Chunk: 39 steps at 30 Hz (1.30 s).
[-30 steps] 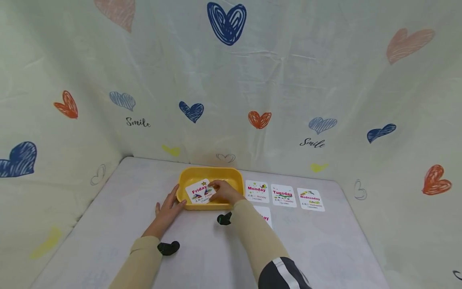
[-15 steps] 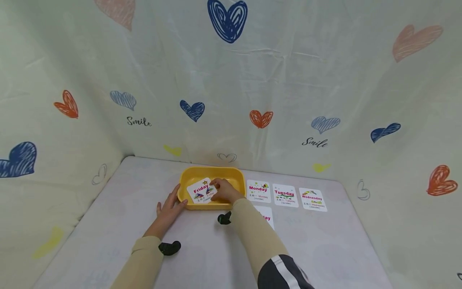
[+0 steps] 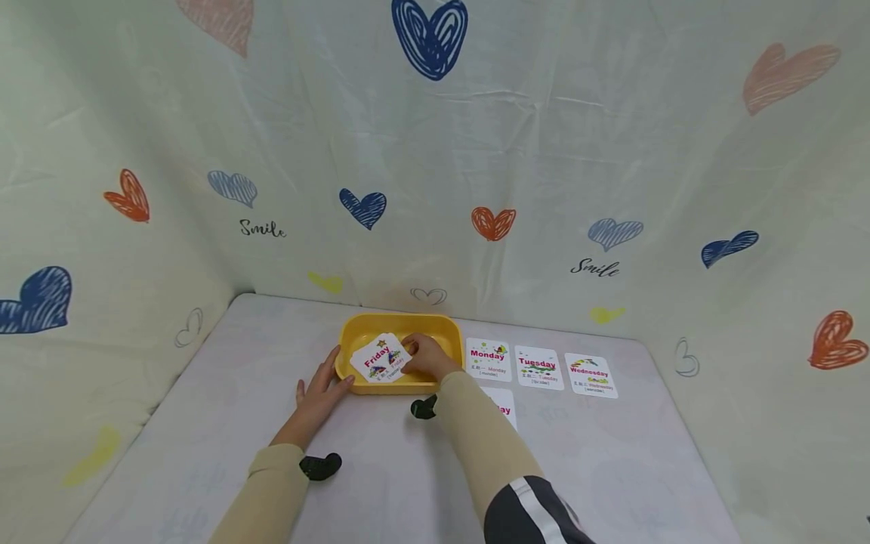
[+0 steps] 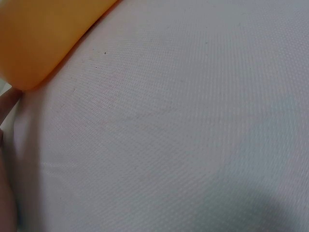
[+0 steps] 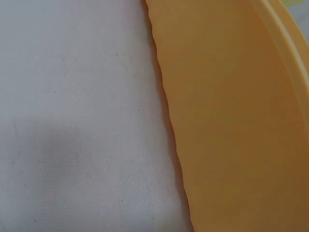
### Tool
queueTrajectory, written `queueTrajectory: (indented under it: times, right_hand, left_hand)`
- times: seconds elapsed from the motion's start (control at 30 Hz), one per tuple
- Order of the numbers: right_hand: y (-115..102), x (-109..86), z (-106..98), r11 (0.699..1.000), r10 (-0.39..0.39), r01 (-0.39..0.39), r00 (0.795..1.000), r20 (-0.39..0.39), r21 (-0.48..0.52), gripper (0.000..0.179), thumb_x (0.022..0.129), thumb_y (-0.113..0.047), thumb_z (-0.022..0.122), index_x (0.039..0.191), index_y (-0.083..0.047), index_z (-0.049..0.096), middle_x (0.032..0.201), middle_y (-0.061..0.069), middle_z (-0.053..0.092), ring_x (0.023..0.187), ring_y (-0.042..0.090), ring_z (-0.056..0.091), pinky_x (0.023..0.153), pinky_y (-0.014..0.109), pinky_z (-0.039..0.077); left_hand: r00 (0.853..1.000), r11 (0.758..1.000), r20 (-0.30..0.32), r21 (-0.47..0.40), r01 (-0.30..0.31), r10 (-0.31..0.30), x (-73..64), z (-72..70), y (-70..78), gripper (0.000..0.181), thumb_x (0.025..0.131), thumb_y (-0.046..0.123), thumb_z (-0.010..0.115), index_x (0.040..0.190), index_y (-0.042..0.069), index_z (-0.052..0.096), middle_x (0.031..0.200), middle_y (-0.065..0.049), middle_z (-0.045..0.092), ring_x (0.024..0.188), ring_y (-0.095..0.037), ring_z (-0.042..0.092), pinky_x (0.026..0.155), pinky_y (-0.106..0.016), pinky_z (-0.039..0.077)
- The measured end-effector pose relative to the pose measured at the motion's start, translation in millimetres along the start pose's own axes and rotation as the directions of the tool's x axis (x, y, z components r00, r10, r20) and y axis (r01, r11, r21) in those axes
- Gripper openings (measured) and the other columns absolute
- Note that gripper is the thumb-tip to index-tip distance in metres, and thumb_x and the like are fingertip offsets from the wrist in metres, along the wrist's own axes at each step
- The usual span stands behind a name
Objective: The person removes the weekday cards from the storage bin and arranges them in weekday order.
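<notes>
A yellow plastic tray (image 3: 397, 388) sits at the back of the table. My left hand (image 3: 318, 394) rests against its left front corner, fingers along the side and thumb at the front rim. Inside the tray lies a white card printed "Friday" (image 3: 381, 357), turned at an angle. White corners jut out around it, as if another card lies beneath. My right hand (image 3: 428, 357) reaches over the front rim and pinches the Friday card's right edge with curled fingers; the fingertips are partly hidden. Neither card nor right fingers show in the right wrist view, only the tray wall (image 5: 231, 116).
Right of the tray, the Monday (image 3: 488, 360), Tuesday (image 3: 539, 369) and Wednesday (image 3: 590, 375) cards lie in a row. Below Monday, another card (image 3: 503, 404) is half covered by my right sleeve. A heart-printed cloth (image 3: 435, 151) hangs behind the white table (image 3: 612, 468).
The Friday card has turned counter-clockwise and shifted slightly, and corners beneath it now show. My right hand moved slightly with it. The left hand stays on the tray.
</notes>
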State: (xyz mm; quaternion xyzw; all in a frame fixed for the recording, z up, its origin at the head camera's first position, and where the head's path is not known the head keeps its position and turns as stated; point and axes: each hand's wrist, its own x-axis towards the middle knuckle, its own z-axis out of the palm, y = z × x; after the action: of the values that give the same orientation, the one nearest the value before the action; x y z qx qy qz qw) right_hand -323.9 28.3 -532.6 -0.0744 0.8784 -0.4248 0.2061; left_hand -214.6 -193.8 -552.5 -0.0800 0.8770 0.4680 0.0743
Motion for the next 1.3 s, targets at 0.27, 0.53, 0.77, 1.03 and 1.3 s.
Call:
queueTrajectory:
  times: [0.27, 0.53, 0.77, 1.03, 1.3]
  right_hand:
    - [-2, -1.3, 0, 0.999, 0.021, -0.020, 1.000, -0.017, 0.032, 0.044, 0.078, -0.001, 0.080, 0.117, -0.007, 0.062, 0.088, 0.005, 0.051, 0.083, 0.019, 0.049, 0.071, 0.024, 0.044]
    - [-4, -7.2, -4, 0.999, 0.032, -0.031, 0.999, -0.019, 0.043, 0.041, 0.081, 0.000, 0.077, 0.119, -0.008, 0.063, 0.091, 0.006, 0.052, 0.085, 0.020, 0.049, 0.073, 0.025, 0.044]
    - [-6, -12.3, -11, 0.996, 0.034, -0.034, 0.999, 0.006, 0.083, 0.034, 0.085, -0.004, 0.073, 0.118, -0.012, 0.068, 0.092, 0.006, 0.055, 0.083, 0.019, 0.050, 0.072, 0.024, 0.046]
    - [-3, -20.2, -18, 0.951, 0.057, -0.072, 0.997, 0.057, 0.300, 0.034, 0.088, 0.000, 0.069, 0.121, -0.008, 0.068, 0.092, 0.012, 0.057, 0.075, 0.022, 0.065, 0.074, 0.026, 0.057]
    - [-11, -27.3, -33, 0.935, 0.021, -0.052, 0.995, 0.093, 0.351, 0.038, 0.087, 0.004, 0.068, 0.124, -0.005, 0.066, 0.088, 0.010, 0.054, 0.071, 0.019, 0.062, 0.075, 0.028, 0.058]
  left_hand:
    - [1.000, 1.000, 0.006, -0.021, -0.009, 0.009, -0.8, -1.0, 1.1, 0.077, 0.097, 0.049, 0.053, 0.158, 0.028, 0.010, 0.158, -0.015, 0.026, 0.147, -0.036, 0.011, 0.107, -0.058, -0.025]
    - [1.000, 1.000, 0.013, -0.012, -0.010, 0.011, -1.3, 1.0, -0.2, 0.078, 0.097, 0.050, 0.052, 0.158, 0.029, 0.009, 0.156, -0.016, 0.029, 0.148, -0.036, 0.004, 0.108, -0.058, -0.024]
    - [1.000, 1.000, 0.020, -0.022, -0.017, 0.017, -4.9, -2.3, 2.4, 0.077, 0.097, 0.049, 0.052, 0.158, 0.029, 0.009, 0.156, -0.015, 0.029, 0.147, -0.036, 0.005, 0.107, -0.058, -0.024]
    - [1.000, 1.000, 0.019, 0.002, -0.012, 0.012, -4.4, -1.9, 0.1, 0.079, 0.096, 0.053, 0.051, 0.158, 0.031, 0.007, 0.157, -0.015, 0.028, 0.147, -0.038, 0.002, 0.108, -0.058, -0.024]
    - [0.999, 1.000, 0.041, 0.009, -0.014, 0.014, -3.2, -3.4, -1.3, 0.080, 0.096, 0.056, 0.047, 0.158, 0.031, 0.003, 0.157, -0.016, 0.026, 0.147, -0.038, 0.002, 0.107, -0.058, -0.024]
